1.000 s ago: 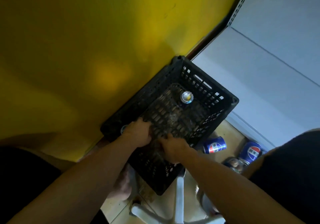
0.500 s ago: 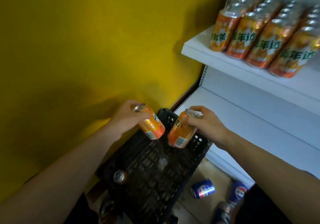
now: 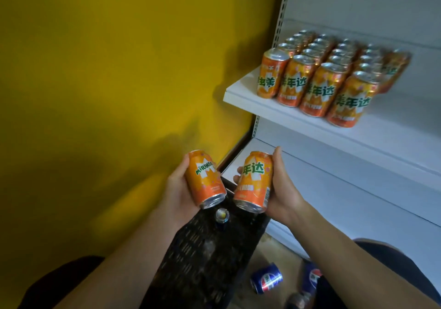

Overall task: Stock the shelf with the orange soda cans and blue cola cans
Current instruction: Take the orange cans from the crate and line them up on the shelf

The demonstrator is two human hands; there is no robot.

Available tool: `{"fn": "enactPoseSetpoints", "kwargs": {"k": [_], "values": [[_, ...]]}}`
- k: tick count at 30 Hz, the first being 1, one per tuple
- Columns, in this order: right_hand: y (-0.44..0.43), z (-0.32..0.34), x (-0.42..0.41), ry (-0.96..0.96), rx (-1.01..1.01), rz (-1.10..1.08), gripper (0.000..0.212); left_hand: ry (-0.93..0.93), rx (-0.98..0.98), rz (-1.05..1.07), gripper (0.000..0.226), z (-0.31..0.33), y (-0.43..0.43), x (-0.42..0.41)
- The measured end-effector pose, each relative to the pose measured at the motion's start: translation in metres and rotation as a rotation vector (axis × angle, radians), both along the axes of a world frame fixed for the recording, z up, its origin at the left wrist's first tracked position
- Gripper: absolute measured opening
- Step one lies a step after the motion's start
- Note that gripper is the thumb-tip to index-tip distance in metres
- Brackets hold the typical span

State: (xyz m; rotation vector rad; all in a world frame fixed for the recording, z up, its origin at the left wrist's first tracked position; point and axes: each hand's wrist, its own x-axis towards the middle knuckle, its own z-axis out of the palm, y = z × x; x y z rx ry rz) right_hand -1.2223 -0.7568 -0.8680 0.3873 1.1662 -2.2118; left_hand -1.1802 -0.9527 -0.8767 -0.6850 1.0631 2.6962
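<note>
Two orange soda cans, one per hand | left hand [image 3: 176,189] grips left can [image 3: 205,179] mid-wall; right hand [image 3: 282,189] fingers [image 3: 239,170] wrap right can [image 3: 254,182] | both above black crate [image 3: 210,249]; stocked shelf [image 3: 262,104] beyond the fingers | likely full: heavy, rigid, slick, so hold mid-wall.

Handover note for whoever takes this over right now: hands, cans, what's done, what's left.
Left hand grips an orange soda can. Right hand grips a second orange can. Both are above the black crate.
Done: rows of shelved orange cans stand on the upper shelf.
Left: shelve the two held cans. One crate can stands upright in the crate, and the blue cola cans lie on the floor.
</note>
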Motion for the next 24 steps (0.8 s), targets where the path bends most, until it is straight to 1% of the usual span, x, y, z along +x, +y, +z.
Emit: {"fn": "enactPoseSetpoints", "kwargs": {"k": [2, 3, 5, 7, 8, 10, 11, 13, 14, 16, 17, 20, 22, 24], "values": [[0.002, 0.006, 0.002, 0.012, -0.092, 0.024, 0.075, 0.007, 0.054, -0.038, 0.057, 0.002, 0.009, -0.002], [0.004, 0.008, 0.003, 0.018, -0.122, 0.021, 0.077, 0.011, 0.069, -0.058, 0.059, 0.003, 0.014, -0.004], [0.008, 0.008, 0.003, 0.059, -0.148, 0.024, 0.092, 0.024, 0.083, -0.108, 0.064, 0.006, 0.025, -0.008], [0.015, 0.01, 0.003, 0.106, -0.203, 0.026, 0.093, 0.045, 0.06, -0.16, 0.07, 0.009, 0.037, -0.013], [0.02, 0.011, 0.003, 0.115, -0.234, 0.016, 0.087, 0.051, 0.042, -0.175, 0.07, 0.011, 0.043, -0.015], [0.031, 0.019, 0.004, 0.127, -0.263, -0.015, 0.064, 0.059, 0.021, -0.199, 0.064, 0.014, 0.054, -0.02], [0.037, 0.022, 0.005, 0.141, -0.257, -0.033, 0.056, 0.069, 0.026, -0.218, 0.06, 0.015, 0.06, -0.022], [0.053, 0.025, 0.006, 0.172, -0.19, -0.107, 0.051, 0.112, 0.01, -0.269, 0.051, 0.02, 0.07, -0.028], [0.059, 0.026, 0.005, 0.182, -0.169, -0.146, 0.052, 0.14, -0.021, -0.3, 0.048, 0.022, 0.075, -0.031], [0.069, 0.027, 0.005, 0.188, -0.201, -0.177, 0.057, 0.206, -0.126, -0.37, 0.042, 0.028, 0.085, -0.04], [0.073, 0.027, 0.005, 0.188, -0.227, -0.193, 0.055, 0.256, -0.192, -0.407, 0.046, 0.032, 0.09, -0.046], [0.089, 0.032, 0.004, 0.191, -0.293, -0.307, 0.048, 0.409, -0.449, -0.48, 0.065, 0.047, 0.106, -0.072], [0.101, 0.034, 0.002, 0.184, -0.308, -0.387, 0.05, 0.475, -0.632, -0.505, 0.08, 0.057, 0.116, -0.093], [0.111, 0.035, 0.001, 0.194, -0.296, -0.436, 0.051, 0.523, -0.784, -0.53, 0.084, 0.065, 0.127, -0.113]]}}
